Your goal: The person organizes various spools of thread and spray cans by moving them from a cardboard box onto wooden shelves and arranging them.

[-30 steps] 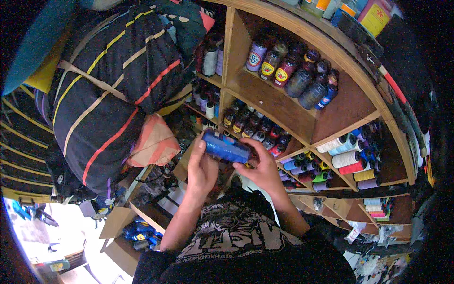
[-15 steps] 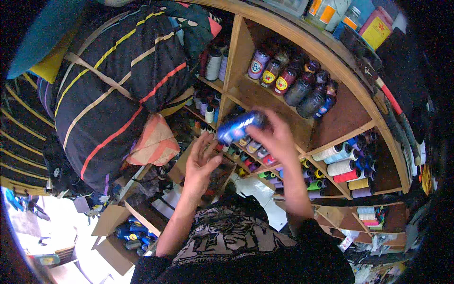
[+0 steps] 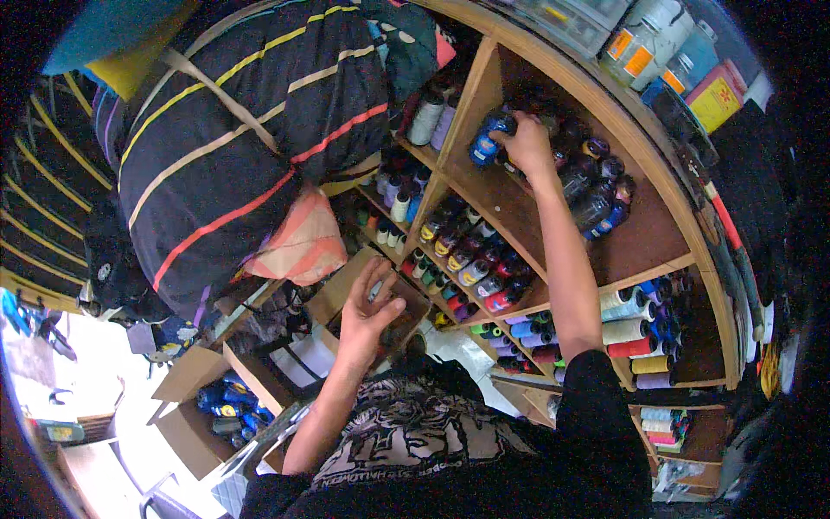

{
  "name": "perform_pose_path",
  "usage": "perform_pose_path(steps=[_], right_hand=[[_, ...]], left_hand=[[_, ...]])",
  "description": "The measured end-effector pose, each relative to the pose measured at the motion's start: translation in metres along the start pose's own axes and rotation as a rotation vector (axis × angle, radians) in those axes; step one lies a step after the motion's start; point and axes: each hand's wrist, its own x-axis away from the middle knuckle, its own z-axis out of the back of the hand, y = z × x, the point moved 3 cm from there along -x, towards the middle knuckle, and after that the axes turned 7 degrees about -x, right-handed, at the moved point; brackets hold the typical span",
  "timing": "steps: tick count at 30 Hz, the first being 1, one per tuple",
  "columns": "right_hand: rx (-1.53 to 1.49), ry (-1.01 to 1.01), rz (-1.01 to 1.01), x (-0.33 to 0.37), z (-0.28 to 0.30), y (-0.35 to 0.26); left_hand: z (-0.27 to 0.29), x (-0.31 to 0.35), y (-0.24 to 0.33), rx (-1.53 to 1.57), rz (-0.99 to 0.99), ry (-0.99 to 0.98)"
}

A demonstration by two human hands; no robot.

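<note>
My right hand (image 3: pixel 529 147) reaches into the upper compartment of the wooden shelf (image 3: pixel 635 169). Its fingers are closed round a blue spool of thread (image 3: pixel 487 141), at the compartment's left side in front of other spools. Dark, plastic-wrapped thread spools (image 3: pixel 581 183) stand to the right of that hand, and the hand and wrist partly cover some of them. My left hand (image 3: pixel 370 307) is held in front of my chest, fingers apart and slightly bent, with no spool in it. Behind it is an open cardboard box (image 3: pixel 333 292), partly hidden by the hand.
Lower compartments hold rows of coloured thread spools (image 3: pixel 631 331). A large striped cloth bundle (image 3: pixel 251 147) bulges at the left. At lower left, another open cardboard box (image 3: pixel 186 424) contains blue and dark spools. Bottles (image 3: pixel 635 52) and plastic drawers (image 3: pixel 579 22) stand on the shelf top.
My right hand has carried the blue spool from in front of the shelf up into the upper compartment. My left hand stays in front of me, now apart from the spool. The view has shifted.
</note>
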Motion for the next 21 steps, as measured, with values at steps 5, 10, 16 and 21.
perform_pose_path(steps=[5, 10, 16, 21], right_hand=[[0.025, 0.076, -0.006, 0.003, -0.007, 0.002], [0.031, 0.146, -0.085, 0.017, 0.008, -0.037], [-0.764, -0.496, -0.388, 0.126, -0.031, -0.121], [-0.785, -1.503, -0.081, 0.253, -0.153, -0.214]], left_hand=[[0.012, 0.01, -0.005, 0.015, 0.007, 0.112], [0.043, 0.035, 0.001, -0.025, 0.052, -0.026], [0.106, 0.104, 0.013, -0.283, 0.144, 0.149], [0.171, 0.167, 0.026, -0.432, 0.113, 0.542]])
